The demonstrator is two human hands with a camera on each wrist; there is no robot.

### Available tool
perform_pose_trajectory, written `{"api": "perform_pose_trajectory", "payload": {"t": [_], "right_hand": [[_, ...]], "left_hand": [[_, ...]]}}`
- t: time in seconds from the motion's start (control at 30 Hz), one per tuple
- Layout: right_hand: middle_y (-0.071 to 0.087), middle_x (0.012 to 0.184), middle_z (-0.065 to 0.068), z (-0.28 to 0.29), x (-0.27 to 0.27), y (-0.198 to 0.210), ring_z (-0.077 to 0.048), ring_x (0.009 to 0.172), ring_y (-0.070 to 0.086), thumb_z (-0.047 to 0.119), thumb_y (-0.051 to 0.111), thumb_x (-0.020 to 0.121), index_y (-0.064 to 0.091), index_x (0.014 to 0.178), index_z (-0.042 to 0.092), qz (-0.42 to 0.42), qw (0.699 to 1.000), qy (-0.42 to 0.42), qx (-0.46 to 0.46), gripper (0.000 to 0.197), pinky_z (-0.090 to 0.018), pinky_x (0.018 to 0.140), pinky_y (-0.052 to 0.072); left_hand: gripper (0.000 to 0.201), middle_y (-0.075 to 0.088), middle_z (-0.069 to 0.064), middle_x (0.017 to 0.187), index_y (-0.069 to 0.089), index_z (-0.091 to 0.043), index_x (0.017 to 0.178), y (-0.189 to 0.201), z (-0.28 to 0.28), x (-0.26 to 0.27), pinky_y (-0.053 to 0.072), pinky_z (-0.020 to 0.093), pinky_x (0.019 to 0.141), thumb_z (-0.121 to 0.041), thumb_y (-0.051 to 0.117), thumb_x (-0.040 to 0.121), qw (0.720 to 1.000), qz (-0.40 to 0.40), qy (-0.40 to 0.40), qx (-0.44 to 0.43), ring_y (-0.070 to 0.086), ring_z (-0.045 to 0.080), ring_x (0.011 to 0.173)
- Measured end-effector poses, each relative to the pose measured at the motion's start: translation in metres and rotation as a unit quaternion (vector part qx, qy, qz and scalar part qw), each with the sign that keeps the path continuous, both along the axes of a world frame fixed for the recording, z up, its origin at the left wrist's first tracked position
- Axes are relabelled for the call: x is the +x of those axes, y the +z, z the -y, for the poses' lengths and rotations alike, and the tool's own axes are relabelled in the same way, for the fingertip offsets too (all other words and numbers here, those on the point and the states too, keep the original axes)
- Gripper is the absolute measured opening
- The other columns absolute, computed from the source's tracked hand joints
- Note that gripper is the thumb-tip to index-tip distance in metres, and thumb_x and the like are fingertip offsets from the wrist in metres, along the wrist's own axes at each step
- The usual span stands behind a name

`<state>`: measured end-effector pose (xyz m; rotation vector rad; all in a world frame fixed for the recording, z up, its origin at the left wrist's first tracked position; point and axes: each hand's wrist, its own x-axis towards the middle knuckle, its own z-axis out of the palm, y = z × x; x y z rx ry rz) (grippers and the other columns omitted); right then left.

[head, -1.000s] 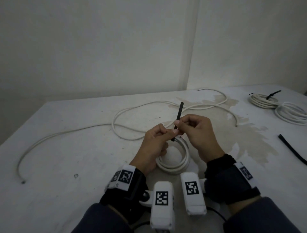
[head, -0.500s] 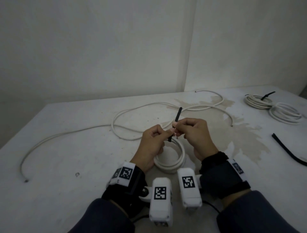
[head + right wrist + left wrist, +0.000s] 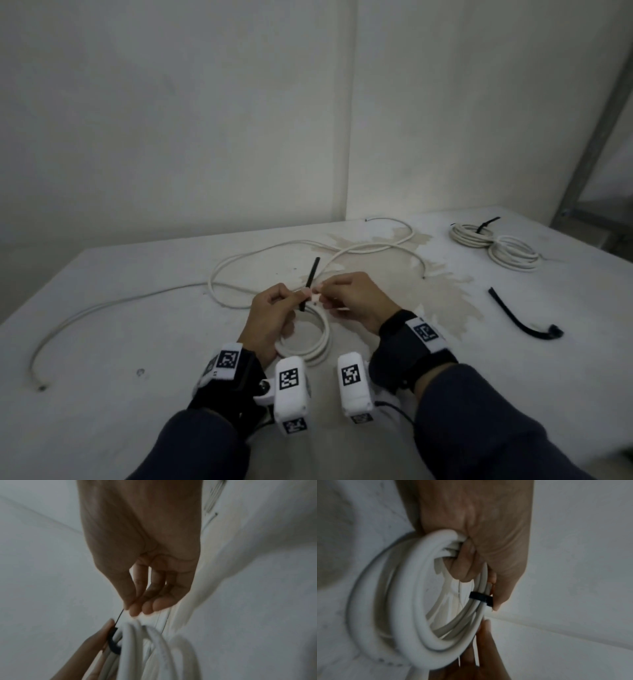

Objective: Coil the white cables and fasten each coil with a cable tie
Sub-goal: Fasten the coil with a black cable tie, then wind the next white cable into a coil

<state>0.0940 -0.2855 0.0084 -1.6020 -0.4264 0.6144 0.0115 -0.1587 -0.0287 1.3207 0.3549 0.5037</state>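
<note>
A small white cable coil (image 3: 310, 346) hangs from my left hand (image 3: 274, 308) just above the table, near the front centre. In the left wrist view my fingers curl through the coil (image 3: 412, 615) and a black cable tie (image 3: 481, 598) wraps its strands. The tie's free tail (image 3: 311, 277) sticks up and away between my hands. My right hand (image 3: 346, 298) pinches that tail between thumb and fingertips; the right wrist view shows the thin strap (image 3: 119, 616) running down to the tie loop (image 3: 114, 642) on the coil (image 3: 154, 649).
A long loose white cable (image 3: 219, 274) snakes across the table (image 3: 102, 394) from the left edge to the back. Two tied coils (image 3: 493, 243) lie at the back right. A spare black tie (image 3: 517, 320) lies at the right. Walls rise behind.
The tie's tail has tilted and dropped a little, and my two hands have drawn closer together at the coil. The head view has lifted to take in more wall.
</note>
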Motion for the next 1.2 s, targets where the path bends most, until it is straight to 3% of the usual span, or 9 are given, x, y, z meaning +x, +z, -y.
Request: {"api": "perform_pose_trajectory", "payload": {"t": [0.23, 0.53, 0.6, 0.7, 0.83, 0.9, 0.97, 1.1, 1.2], "right_hand": [[0.07, 0.087, -0.014, 0.044, -0.007, 0.005, -0.017, 0.062, 0.066, 0.02, 0.071, 0.086, 0.071, 0.103, 0.003, 0.059, 0.984, 0.128, -0.106, 0.024, -0.029, 0.064, 0.059], [0.069, 0.072, -0.015, 0.097, 0.027, 0.007, -0.019, 0.055, 0.064, 0.011, 0.072, 0.083, 0.073, 0.093, -0.001, 0.097, 0.991, 0.001, -0.093, 0.015, -0.027, 0.057, 0.056], [0.069, 0.072, -0.018, 0.107, 0.05, 0.007, -0.021, 0.056, 0.064, 0.01, 0.072, 0.083, 0.074, 0.087, -0.003, 0.105, 0.988, -0.032, -0.109, 0.014, -0.031, 0.061, 0.058], [0.067, 0.064, -0.016, 0.127, 0.097, 0.01, -0.022, 0.051, 0.064, 0.007, 0.072, 0.082, 0.072, 0.076, -0.005, 0.106, 0.978, -0.115, -0.135, 0.014, -0.032, 0.059, 0.06], [0.065, 0.071, -0.012, 0.158, 0.173, 0.015, -0.02, 0.058, 0.064, 0.006, 0.069, 0.083, 0.066, 0.079, 0.001, 0.095, 0.949, -0.261, -0.147, 0.007, -0.031, 0.059, 0.06], [0.063, 0.085, -0.013, 0.168, 0.202, 0.015, -0.022, 0.065, 0.063, 0.007, 0.068, 0.085, 0.064, 0.1, -0.002, 0.092, 0.936, -0.302, -0.157, 0.018, -0.027, 0.056, 0.057], [0.062, 0.084, -0.01, 0.169, 0.223, 0.01, -0.023, 0.067, 0.062, 0.008, 0.065, 0.087, 0.061, 0.111, -0.007, 0.077, 0.936, -0.304, -0.158, 0.029, -0.03, 0.061, 0.058], [0.062, 0.118, -0.021, 0.16, 0.243, 0.002, -0.03, 0.097, 0.065, 0.004, 0.058, 0.09, 0.054, 0.123, -0.008, 0.064, 0.937, -0.272, -0.21, 0.035, -0.038, 0.083, 0.057], [0.058, 0.128, -0.019, 0.153, 0.24, 0.007, -0.031, 0.115, 0.059, 0.009, 0.055, 0.09, 0.055, 0.124, -0.002, 0.131, 0.896, -0.247, -0.345, 0.035, -0.037, 0.093, 0.052]], "left_hand": [[0.043, 0.041, 0.009, 0.077, 0.038, -0.017, 0.054, 0.004, 0.02, 0.006, 0.02, 0.015, 0.033, -0.008, 0.064, 0.087, 0.996, 0.021, 0.011, -0.084, 0.02, 0.008, 0.034], [0.03, 0.053, 0.021, 0.079, 0.051, -0.01, 0.064, 0.031, 0.077, 0.063, 0.026, 0.018, 0.037, -0.017, 0.067, 0.088, 0.997, -0.017, -0.037, 0.058, 0.029, 0.009, 0.036], [0.023, 0.057, 0.018, 0.08, 0.056, -0.01, 0.075, 0.036, 0.084, 0.084, 0.037, 0.021, 0.044, -0.025, 0.06, 0.093, 0.991, -0.049, -0.075, 0.103, 0.041, 0.01, 0.044], [0.022, 0.064, 0.01, 0.101, 0.058, -0.013, 0.101, 0.037, 0.072, 0.114, 0.048, 0.031, 0.078, -0.033, 0.049, 0.098, 0.974, -0.098, -0.102, 0.178, 0.06, 0.02, 0.084], [0.04, 0.052, 0.008, 0.129, 0.053, -0.013, 0.125, 0.029, 0.017, 0.139, 0.04, 0.038, 0.102, -0.038, 0.054, 0.094, 0.859, -0.28, -0.018, 0.428, 0.05, 0.03, 0.12], [0.052, 0.042, 0.016, 0.137, 0.045, -0.014, 0.132, 0.022, -0.003, 0.141, 0.036, 0.041, 0.104, -0.044, 0.052, 0.091, 0.778, -0.385, -0.006, 0.497, 0.042, 0.037, 0.126], [0.06, 0.043, 0.018, 0.133, 0.042, -0.012, 0.128, 0.017, -0.015, 0.141, 0.037, 0.039, 0.1, -0.051, 0.049, 0.083, 0.736, -0.425, -0.05, 0.524, 0.042, 0.037, 0.123], [0.021, 0.058, 0.014, 0.115, 0.051, -0.012, 0.101, 0.01, -0.023, 0.146, 0.04, 0.029, 0.079, -0.03, 0.051, 0.09, 0.777, -0.373, -0.058, 0.504, 0.054, 0.029, 0.103], [0.016, 0.06, 0.016, 0.113, 0.059, -0.008, 0.102, 0.007, -0.024, 0.151, 0.039, 0.029, 0.078, -0.014, 0.045, 0.095, 0.826, -0.3, -0.014, 0.476, 0.056, 0.031, 0.103]]}}
